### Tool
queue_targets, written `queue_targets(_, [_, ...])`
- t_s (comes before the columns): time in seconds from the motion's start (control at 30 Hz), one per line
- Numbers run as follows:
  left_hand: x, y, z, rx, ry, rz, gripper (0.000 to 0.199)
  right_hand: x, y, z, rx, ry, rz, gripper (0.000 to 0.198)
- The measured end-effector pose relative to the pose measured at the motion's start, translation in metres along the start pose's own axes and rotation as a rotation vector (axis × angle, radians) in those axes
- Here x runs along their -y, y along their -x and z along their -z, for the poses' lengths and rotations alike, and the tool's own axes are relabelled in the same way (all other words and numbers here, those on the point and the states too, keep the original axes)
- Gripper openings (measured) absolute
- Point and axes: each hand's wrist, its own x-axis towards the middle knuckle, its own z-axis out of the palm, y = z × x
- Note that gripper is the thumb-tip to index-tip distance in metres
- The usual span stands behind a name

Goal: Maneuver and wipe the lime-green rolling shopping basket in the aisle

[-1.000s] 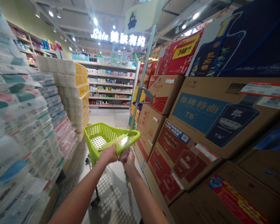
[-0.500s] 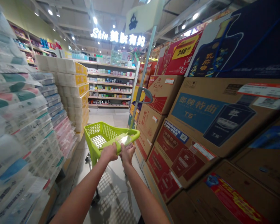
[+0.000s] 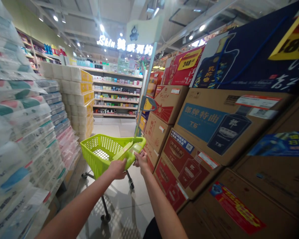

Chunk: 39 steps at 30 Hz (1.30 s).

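Note:
A small lime-green shopping cart (image 3: 94, 162) stands in front of me, its basket of perforated plastic turned toward the left. My left hand (image 3: 117, 168) is closed around the near edge of its handle end. At the right part of that end, my right hand (image 3: 141, 159) has its fingers curled on the rim. A pale flag (image 3: 144, 31) tops a thin pole (image 3: 149, 71) that rises from the cart's far right side. On the pole sits a grey loop-shaped grip (image 3: 149, 103), which neither hand touches.
Cardboard liquor cartons (image 3: 201, 122) are stacked close along the right. Wrapped tissue packs (image 3: 35, 126) and yellow-ended paper bundles (image 3: 76, 96) line the left. Shelves of small products (image 3: 116, 89) close off the far end, with tiled floor (image 3: 108, 124) leading there.
The cart has turned, its basket swinging left and its pole leaning less across my view. Both hands stay on the handle end, the right one moving slightly right and up.

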Motion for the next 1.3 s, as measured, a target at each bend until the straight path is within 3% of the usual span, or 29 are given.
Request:
queue_targets(0.1, [0.008,0.006,0.003,0.009,-0.002,-0.037,0.041,0.005,-0.012,0.009,0.094,-0.007,-0.032,0.050])
queue_targets(0.23, [0.005,0.000,0.000,-0.013,-0.007,-0.048,0.053,0.012,-0.017,0.011,0.046,0.033,-0.010,0.051])
queue_targets(0.37, [0.003,-0.013,-0.002,0.011,-0.020,-0.058,0.062,0.004,0.018,0.001,-0.145,0.295,0.218,0.041])
queue_targets(0.43, [0.007,-0.016,-0.001,0.062,-0.023,-0.074,0.064,-0.007,0.046,-0.003,-0.124,0.362,0.356,0.036])
queue_targets(0.53, [0.013,-0.016,0.001,0.140,-0.031,-0.108,0.066,-0.017,0.068,-0.006,-0.078,0.320,0.393,0.040])
queue_targets(0.67, [0.014,-0.010,0.002,0.133,-0.066,-0.101,0.068,-0.006,0.039,-0.004,-0.148,0.350,0.330,0.051])
queue_targets(0.8, [0.009,-0.004,0.003,0.105,-0.070,-0.097,0.068,0.009,0.015,-0.001,-0.180,0.495,0.385,0.053])
queue_targets(0.9, [0.006,-0.001,0.002,0.083,-0.070,-0.104,0.067,0.014,0.043,0.003,-0.121,0.696,0.472,0.044])
queue_targets(1.07, [0.005,0.003,-0.003,0.039,-0.084,-0.104,0.058,0.030,0.102,0.011,0.116,0.916,0.622,0.028])
queue_targets(1.2, [0.003,0.006,-0.009,0.032,-0.088,-0.090,0.057,0.057,0.090,0.004,0.281,1.169,0.646,0.020])
queue_targets(1.3, [0.001,0.007,-0.010,0.023,-0.092,-0.084,0.056,0.071,0.068,-0.007,0.290,1.316,0.624,0.020])
